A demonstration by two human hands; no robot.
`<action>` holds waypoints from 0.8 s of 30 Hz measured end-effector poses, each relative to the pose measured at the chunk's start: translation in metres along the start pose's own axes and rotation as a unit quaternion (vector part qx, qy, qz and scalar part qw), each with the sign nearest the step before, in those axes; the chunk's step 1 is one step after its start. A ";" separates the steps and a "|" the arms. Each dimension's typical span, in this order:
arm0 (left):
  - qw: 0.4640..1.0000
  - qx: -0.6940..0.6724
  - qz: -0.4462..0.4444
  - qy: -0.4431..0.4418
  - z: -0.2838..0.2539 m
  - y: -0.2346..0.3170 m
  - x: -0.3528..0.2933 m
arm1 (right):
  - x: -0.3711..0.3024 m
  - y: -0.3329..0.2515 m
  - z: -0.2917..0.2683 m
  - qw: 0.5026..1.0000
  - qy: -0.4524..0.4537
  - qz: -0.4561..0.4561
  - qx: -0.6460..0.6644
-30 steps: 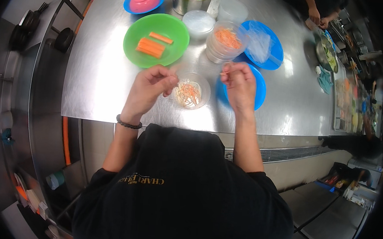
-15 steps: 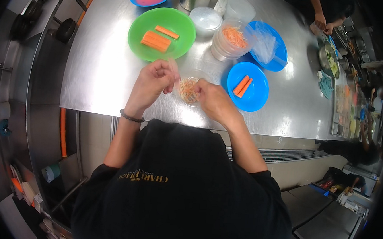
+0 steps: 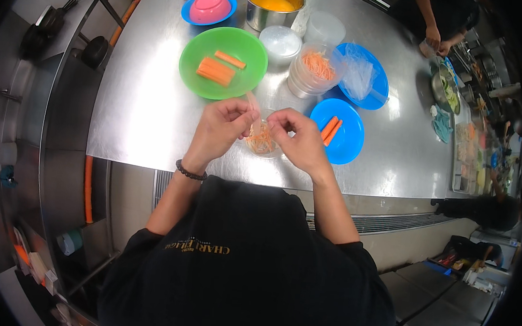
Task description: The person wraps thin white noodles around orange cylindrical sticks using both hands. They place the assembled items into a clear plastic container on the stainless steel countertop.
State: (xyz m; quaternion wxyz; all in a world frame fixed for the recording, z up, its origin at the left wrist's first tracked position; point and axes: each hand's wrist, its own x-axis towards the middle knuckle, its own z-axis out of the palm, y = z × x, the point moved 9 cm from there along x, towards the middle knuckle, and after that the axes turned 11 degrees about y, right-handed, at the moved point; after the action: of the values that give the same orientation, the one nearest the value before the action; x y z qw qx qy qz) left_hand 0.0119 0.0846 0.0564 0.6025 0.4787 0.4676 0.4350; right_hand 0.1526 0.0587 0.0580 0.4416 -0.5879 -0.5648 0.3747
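Both my hands meet over a small clear round container (image 3: 261, 141) of pale orange and whitish shreds at the table's near edge. My left hand (image 3: 222, 126), with a dark beaded bracelet at the wrist, pinches a thin pale pinkish strip (image 3: 253, 104) that sticks up past the fingers. My right hand (image 3: 299, 139) is closed in a pinch above the container's right side; what its fingertips hold is too small to make out. Beyond my left hand, a green bowl (image 3: 189, 80) holds orange crab sticks (image 3: 215, 72). On my right, a blue plate (image 3: 351, 144) carries reddish-orange crab sticks (image 3: 331, 131).
Stacked clear tubs (image 3: 306, 81) with orange shreds on top stand beyond my hands, beside a lidded white tub (image 3: 280, 44). Behind are a steel pot (image 3: 260, 19) of yellow liquid, a pink bowl (image 3: 211, 8) and a blue plate with plastic bags (image 3: 358, 73). Another person's hands (image 3: 434, 43) work at far right.
My right hand has lifted from the shreds and drawn its fingers nearer my left fingertips. The left hand still pinches the pale strip. The whole view has shifted slightly.
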 end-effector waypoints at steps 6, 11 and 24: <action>0.999 0.029 0.034 -0.028 0.013 0.010 -0.005 | 0.002 -0.006 -0.006 0.989 0.029 0.045 0.138; 0.997 0.035 0.040 -0.055 0.021 0.012 -0.006 | -0.001 -0.004 -0.009 0.989 0.043 0.042 0.136; 0.985 -0.114 -0.013 -0.128 0.029 0.002 -0.003 | 0.003 -0.005 -0.007 0.962 0.056 0.013 0.266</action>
State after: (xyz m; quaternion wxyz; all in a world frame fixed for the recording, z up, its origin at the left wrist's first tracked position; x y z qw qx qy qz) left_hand 0.0395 0.0771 0.0622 0.7137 0.4523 0.3398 0.4130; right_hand 0.1578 0.0606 0.0647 0.6080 -0.4767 -0.4115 0.4835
